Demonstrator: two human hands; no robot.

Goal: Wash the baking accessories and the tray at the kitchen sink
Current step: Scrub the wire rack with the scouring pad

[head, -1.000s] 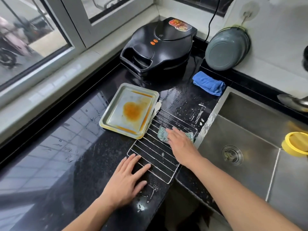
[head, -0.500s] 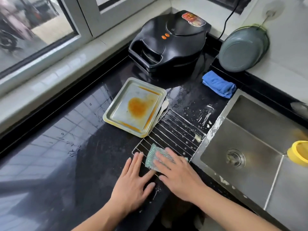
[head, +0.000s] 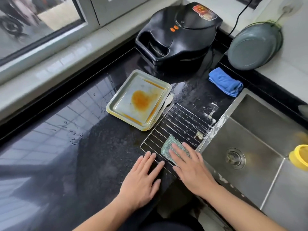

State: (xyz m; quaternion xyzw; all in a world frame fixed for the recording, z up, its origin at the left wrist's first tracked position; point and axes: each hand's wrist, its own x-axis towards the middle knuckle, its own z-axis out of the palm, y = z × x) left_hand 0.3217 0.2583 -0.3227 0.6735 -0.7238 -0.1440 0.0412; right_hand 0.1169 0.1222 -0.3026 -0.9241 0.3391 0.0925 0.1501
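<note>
At the near edge of the wet black desk [head: 55, 147], toward six o'clock, both hands lay flat. The left hand [head: 141, 179] had its fingers straight and spread, holding nothing, its tips pressing the near corner of the wire rack [head: 176, 129]. The right hand [head: 191, 167], at about five o'clock, was likewise flat, its straight fingers pressing a green scouring pad [head: 166, 148] down on the rack's near bars rather than curling round it.

The rack lay on the desk with suds on its bars, its three o'clock edge just beside the sink [head: 250, 147]. A hard stroke toward that side could likely skate the soapy rack over the rim; the left hand's light hold on one corner seemed little to stop it. The pad, held only by pressure, might slip out or snag between the wires.

Farther off, at about eleven o'clock from the rack, the tray [head: 138, 100] rested with an orange stain in its middle, not yet washed, its edge touching or overlapping the rack's far corner. A pale utensil [head: 167, 102] lay between them. A shove could well jolt both.

Beyond, at twelve o'clock, a black electric griddle [head: 178, 32] stood plugged in near the wet patch; splashes reaching it would be a worry. A blue cloth [head: 225, 81] lay at two o'clock.
</note>
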